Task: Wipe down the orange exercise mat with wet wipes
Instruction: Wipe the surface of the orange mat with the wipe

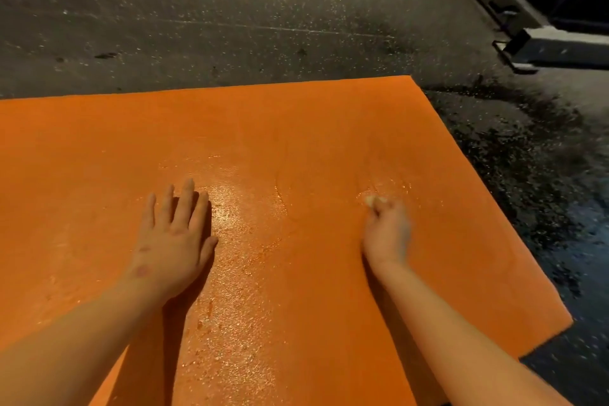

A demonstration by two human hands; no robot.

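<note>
Wipe (370, 200) pinched in right hand (389, 234) on orange mat (296, 128) — left hand (174, 234) flat, fingers straight

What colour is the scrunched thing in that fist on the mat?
Whitish cream: a small bunched wet wipe in the right hand, seen in the head view.

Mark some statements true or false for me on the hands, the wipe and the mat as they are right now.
1. The left hand lies flat on the orange mat, fingers straight. True.
2. The right hand is empty. False: it grips a small bunched wipe.
3. A wet sheen shows on the mat between the hands. True.
4. The mat is rolled up. False: it lies spread flat on the dark floor.
</note>
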